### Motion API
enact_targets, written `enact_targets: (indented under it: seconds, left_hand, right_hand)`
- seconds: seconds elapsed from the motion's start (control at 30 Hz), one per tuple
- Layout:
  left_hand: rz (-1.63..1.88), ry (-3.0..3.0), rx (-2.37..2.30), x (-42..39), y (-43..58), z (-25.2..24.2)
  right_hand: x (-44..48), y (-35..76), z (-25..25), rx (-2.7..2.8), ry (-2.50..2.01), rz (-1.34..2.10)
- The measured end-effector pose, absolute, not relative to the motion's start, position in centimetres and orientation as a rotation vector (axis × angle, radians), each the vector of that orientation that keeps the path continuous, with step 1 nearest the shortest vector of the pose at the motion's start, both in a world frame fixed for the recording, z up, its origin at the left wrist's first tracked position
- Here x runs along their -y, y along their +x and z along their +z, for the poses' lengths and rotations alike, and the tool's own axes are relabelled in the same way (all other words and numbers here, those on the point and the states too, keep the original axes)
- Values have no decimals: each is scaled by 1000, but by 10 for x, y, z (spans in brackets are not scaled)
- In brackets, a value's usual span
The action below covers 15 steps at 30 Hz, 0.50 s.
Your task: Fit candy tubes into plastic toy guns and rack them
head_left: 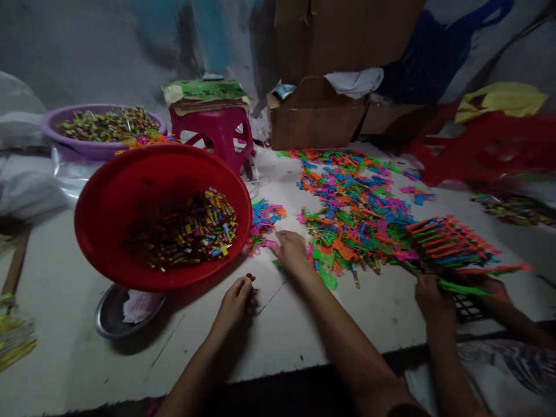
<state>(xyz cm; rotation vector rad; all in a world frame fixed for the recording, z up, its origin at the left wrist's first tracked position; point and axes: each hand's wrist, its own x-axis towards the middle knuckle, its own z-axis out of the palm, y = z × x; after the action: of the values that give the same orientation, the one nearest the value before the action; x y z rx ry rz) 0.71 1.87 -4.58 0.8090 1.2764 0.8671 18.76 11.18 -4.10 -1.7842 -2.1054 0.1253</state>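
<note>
My left hand (237,298) is closed over the table, pinching a small dark red and yellow piece (250,277) between thumb and fingertips. It resembles the small shiny wrapped pieces (204,223) inside the tilted red basin (93,231). Farther forward, my right hand (292,250) has its fingertips at a pink plastic piece (263,244) and seems to pinch it. Beside that piece lies a small cluster of blue, orange and pink plastic pieces (266,214). To the right of my right hand spreads a large pile of bright plastic toy pieces (351,214).
A metal bowl (110,321) with paper sits under the basin. Behind are a purple basin (52,124), a magenta stool (212,130) and cardboard boxes (313,119). At right, another person's hands (432,298) hold a green piece (463,288) near a black crate (467,307).
</note>
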Motion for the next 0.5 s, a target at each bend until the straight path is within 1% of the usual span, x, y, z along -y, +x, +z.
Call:
enact_targets:
  seconds: [0.07, 0.17, 0.3, 0.4, 0.5]
  left_hand:
    - [909, 786, -1256, -19, 4, -42]
    - [985, 759, -1256, -20, -9, -41]
    - [1023, 728, -1274, -19, -17, -44]
    - [1024, 750, -1282, -20, -8, -46]
    - [1003, 773, -1297, -25, 4, -50]
  right_hand:
    - [-118, 159, -48, 2291, -1725, 209]
    - [-116, 143, -53, 2406, -1657, 310]
    - [-103, 153, -53, 2332, -1668, 312]
    - [-93, 161, -54, 2214, -1742, 292]
    - [-81, 163, -58, 2195, -1703, 335]
